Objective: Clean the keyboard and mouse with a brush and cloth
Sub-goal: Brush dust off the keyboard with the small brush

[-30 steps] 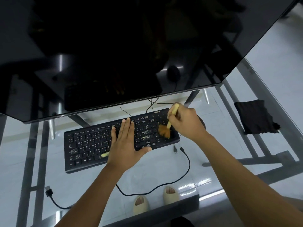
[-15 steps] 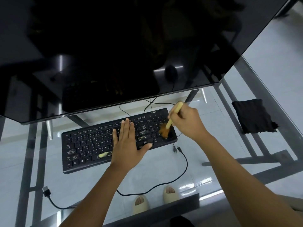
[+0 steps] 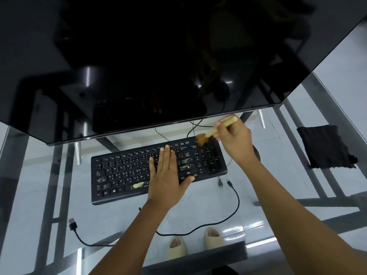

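Note:
A black keyboard (image 3: 127, 173) lies on the glass table, smeared with pale grime on several keys. My left hand (image 3: 168, 175) rests flat on its middle, fingers together, pinning it down. My right hand (image 3: 234, 141) grips a small brush (image 3: 220, 128) with a yellow handle; its brown bristles touch the keyboard's far right corner above the number pad. A black cloth (image 3: 325, 147) lies on the table at the right. The mouse (image 3: 257, 153) is mostly hidden behind my right wrist.
A large dark monitor (image 3: 158, 56) overhangs the far side of the glass table (image 3: 59, 205). A loose black cable (image 3: 228, 211) curls in front of the keyboard, with a USB plug (image 3: 72, 224) at the left. My feet in pale slippers (image 3: 194, 243) show through the glass.
My right hand has swept the brush from the number pad's middle up to the keyboard's far right corner. My left hand stays flat on the keys.

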Action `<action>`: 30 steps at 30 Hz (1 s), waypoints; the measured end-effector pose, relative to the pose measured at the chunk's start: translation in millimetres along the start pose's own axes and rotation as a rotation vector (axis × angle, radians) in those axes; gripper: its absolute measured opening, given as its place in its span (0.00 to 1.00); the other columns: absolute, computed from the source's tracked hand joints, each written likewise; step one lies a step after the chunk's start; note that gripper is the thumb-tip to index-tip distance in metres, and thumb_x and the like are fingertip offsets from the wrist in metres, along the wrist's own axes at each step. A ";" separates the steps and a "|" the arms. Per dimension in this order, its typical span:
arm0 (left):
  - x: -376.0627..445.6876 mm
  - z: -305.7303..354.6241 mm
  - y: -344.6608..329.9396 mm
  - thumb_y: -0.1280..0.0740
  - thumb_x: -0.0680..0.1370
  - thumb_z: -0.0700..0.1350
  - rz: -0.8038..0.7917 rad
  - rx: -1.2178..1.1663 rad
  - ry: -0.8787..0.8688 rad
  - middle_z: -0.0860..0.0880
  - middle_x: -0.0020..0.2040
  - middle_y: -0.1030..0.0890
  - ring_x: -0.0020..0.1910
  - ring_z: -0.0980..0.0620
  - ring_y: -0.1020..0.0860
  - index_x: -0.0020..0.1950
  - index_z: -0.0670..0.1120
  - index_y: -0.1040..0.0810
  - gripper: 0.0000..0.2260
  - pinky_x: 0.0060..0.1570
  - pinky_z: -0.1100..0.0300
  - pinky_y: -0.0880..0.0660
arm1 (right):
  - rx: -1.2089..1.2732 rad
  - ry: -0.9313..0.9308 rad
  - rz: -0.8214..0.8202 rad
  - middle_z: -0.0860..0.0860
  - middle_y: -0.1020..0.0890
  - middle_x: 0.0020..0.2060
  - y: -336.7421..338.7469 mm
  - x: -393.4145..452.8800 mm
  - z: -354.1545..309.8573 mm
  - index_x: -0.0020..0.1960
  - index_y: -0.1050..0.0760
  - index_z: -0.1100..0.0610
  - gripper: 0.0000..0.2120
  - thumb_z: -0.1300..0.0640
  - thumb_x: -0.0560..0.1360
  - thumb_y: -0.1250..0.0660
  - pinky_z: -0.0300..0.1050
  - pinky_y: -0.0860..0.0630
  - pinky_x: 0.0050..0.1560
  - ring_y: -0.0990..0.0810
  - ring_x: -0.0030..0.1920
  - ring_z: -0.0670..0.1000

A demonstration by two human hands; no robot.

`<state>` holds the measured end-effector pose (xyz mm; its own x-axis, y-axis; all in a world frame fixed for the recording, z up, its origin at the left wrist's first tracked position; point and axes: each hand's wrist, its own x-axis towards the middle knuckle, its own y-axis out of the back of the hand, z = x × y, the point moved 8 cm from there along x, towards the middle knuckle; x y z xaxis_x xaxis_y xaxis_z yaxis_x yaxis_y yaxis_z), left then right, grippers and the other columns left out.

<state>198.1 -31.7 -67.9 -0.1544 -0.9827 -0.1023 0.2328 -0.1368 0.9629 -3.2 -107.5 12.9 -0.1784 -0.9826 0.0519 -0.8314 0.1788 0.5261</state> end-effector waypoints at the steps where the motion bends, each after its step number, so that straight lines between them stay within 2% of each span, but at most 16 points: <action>1: -0.7 -2.5 0.6 0.49 0.76 0.69 0.002 -0.003 -0.001 0.45 0.79 0.54 0.77 0.49 0.60 0.77 0.40 0.50 0.41 0.74 0.43 0.60 | -0.029 -0.007 -0.066 0.47 0.17 0.34 -8.8 -0.3 -0.5 0.46 0.25 0.58 0.07 0.54 0.78 0.35 0.30 0.23 0.40 0.18 0.36 0.43; 3: -2.7 -11.7 6.7 0.50 0.76 0.69 0.032 -0.049 0.017 0.45 0.79 0.54 0.76 0.51 0.61 0.77 0.41 0.50 0.41 0.74 0.45 0.61 | -0.127 0.092 -0.050 0.45 0.18 0.34 -16.2 -3.0 -14.4 0.45 0.24 0.57 0.06 0.56 0.78 0.34 0.25 0.29 0.37 0.21 0.35 0.39; 5: -6.6 -27.0 17.7 0.50 0.76 0.69 0.097 -0.120 0.060 0.46 0.79 0.53 0.77 0.52 0.61 0.77 0.42 0.48 0.40 0.73 0.47 0.64 | -0.077 0.147 0.030 0.43 0.20 0.33 -16.0 -6.3 -28.7 0.45 0.24 0.56 0.04 0.57 0.78 0.34 0.26 0.29 0.37 0.22 0.34 0.39; 7: -14.1 -50.4 30.1 0.46 0.76 0.67 0.173 -0.192 0.132 0.46 0.79 0.51 0.77 0.53 0.59 0.77 0.42 0.46 0.39 0.73 0.48 0.64 | 0.028 0.102 -0.061 0.47 0.17 0.33 -33.0 -8.1 -33.2 0.45 0.24 0.57 0.05 0.56 0.78 0.34 0.37 0.22 0.40 0.18 0.35 0.43; 9: -25.5 -77.1 36.3 0.42 0.77 0.65 0.228 -0.247 0.204 0.46 0.78 0.48 0.77 0.53 0.57 0.76 0.41 0.43 0.37 0.73 0.47 0.63 | 0.014 0.104 -0.264 0.49 0.16 0.34 -63.4 -16.9 -39.6 0.46 0.23 0.58 0.05 0.57 0.78 0.34 0.47 0.19 0.41 0.17 0.36 0.47; 10: -31.7 -89.2 38.1 0.41 0.77 0.64 0.252 -0.274 0.236 0.45 0.78 0.47 0.77 0.52 0.55 0.75 0.41 0.42 0.36 0.73 0.46 0.62 | -0.039 0.180 -0.291 0.48 0.16 0.35 -71.0 -21.8 -47.2 0.45 0.23 0.58 0.04 0.57 0.77 0.34 0.46 0.20 0.42 0.18 0.36 0.46; 12: -46.8 -113.0 42.7 0.39 0.77 0.61 0.309 -0.342 0.311 0.46 0.78 0.45 0.77 0.52 0.53 0.75 0.40 0.40 0.34 0.74 0.45 0.60 | -0.063 0.298 -0.188 0.44 0.17 0.36 -72.9 -26.7 -60.8 0.44 0.22 0.58 0.04 0.59 0.77 0.33 0.41 0.22 0.42 0.19 0.37 0.43; 14: -60.7 -133.6 46.5 0.38 0.78 0.57 0.368 -0.418 0.390 0.47 0.78 0.44 0.77 0.52 0.52 0.75 0.40 0.40 0.32 0.74 0.45 0.58 | 0.015 0.252 -0.148 0.41 0.18 0.35 -71.2 -26.9 -60.3 0.44 0.21 0.58 0.04 0.59 0.77 0.33 0.36 0.22 0.41 0.19 0.38 0.42; 16: -74.3 -152.8 47.6 0.38 0.78 0.55 0.406 -0.457 0.457 0.47 0.78 0.44 0.77 0.53 0.52 0.75 0.40 0.41 0.31 0.74 0.45 0.58 | 0.045 0.130 -0.302 0.44 0.17 0.32 -89.9 -28.5 -55.6 0.45 0.23 0.57 0.05 0.56 0.78 0.34 0.42 0.20 0.40 0.18 0.36 0.47; 18: -85.6 -168.2 42.0 0.39 0.77 0.56 0.395 -0.480 0.506 0.47 0.78 0.45 0.77 0.53 0.52 0.75 0.41 0.42 0.32 0.75 0.45 0.57 | -0.061 0.181 -0.401 0.45 0.17 0.32 -104.5 -36.3 -61.3 0.45 0.23 0.56 0.06 0.55 0.78 0.34 0.39 0.23 0.36 0.20 0.33 0.46; 20: -89.8 -174.2 32.8 0.39 0.77 0.59 0.353 -0.487 0.512 0.47 0.78 0.45 0.77 0.54 0.53 0.76 0.41 0.43 0.34 0.75 0.46 0.57 | -0.106 0.301 -0.269 0.46 0.17 0.35 -98.7 -35.8 -75.9 0.45 0.23 0.57 0.06 0.56 0.78 0.34 0.31 0.28 0.37 0.22 0.34 0.41; 21: -92.2 -176.8 29.8 0.39 0.76 0.59 0.338 -0.482 0.501 0.47 0.78 0.45 0.77 0.54 0.53 0.76 0.41 0.44 0.35 0.75 0.46 0.57 | -0.071 0.314 -0.249 0.46 0.17 0.36 -100.8 -36.7 -82.0 0.45 0.23 0.57 0.05 0.57 0.78 0.34 0.31 0.27 0.38 0.21 0.36 0.41; 23: -90.6 -174.6 26.2 0.38 0.76 0.61 0.320 -0.465 0.453 0.46 0.78 0.45 0.77 0.54 0.53 0.76 0.43 0.44 0.36 0.75 0.46 0.58 | -0.025 0.247 -0.347 0.47 0.17 0.34 -111.6 -37.2 -83.7 0.45 0.23 0.58 0.06 0.56 0.78 0.34 0.39 0.21 0.37 0.18 0.35 0.46; 25: -91.7 -174.7 24.6 0.36 0.75 0.62 0.329 -0.465 0.438 0.47 0.78 0.45 0.76 0.56 0.53 0.76 0.43 0.45 0.38 0.74 0.47 0.58 | -0.156 0.273 -0.488 0.48 0.18 0.33 -129.0 -45.1 -85.7 0.45 0.24 0.57 0.07 0.54 0.78 0.35 0.44 0.22 0.33 0.20 0.31 0.49; 28: -97.2 -177.6 21.4 0.37 0.72 0.67 0.329 -0.438 0.428 0.47 0.78 0.44 0.76 0.56 0.52 0.77 0.44 0.47 0.42 0.75 0.49 0.58 | -0.189 0.409 -0.347 0.49 0.18 0.38 -127.7 -47.8 -97.5 0.45 0.23 0.57 0.06 0.56 0.78 0.35 0.44 0.22 0.38 0.21 0.35 0.46; 30: -98.5 -176.1 19.0 0.38 0.70 0.69 0.326 -0.423 0.416 0.47 0.77 0.44 0.77 0.53 0.50 0.77 0.45 0.48 0.45 0.75 0.51 0.58 | -0.107 0.309 -0.363 0.51 0.17 0.37 -128.3 -45.6 -93.7 0.45 0.24 0.57 0.07 0.54 0.78 0.35 0.47 0.20 0.39 0.18 0.36 0.50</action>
<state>386.8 40.5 -83.5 0.3501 -0.9367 0.0075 0.5740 0.2208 0.7885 160.9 -90.3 22.6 0.2911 -0.9525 0.0900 -0.7491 -0.1684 0.6408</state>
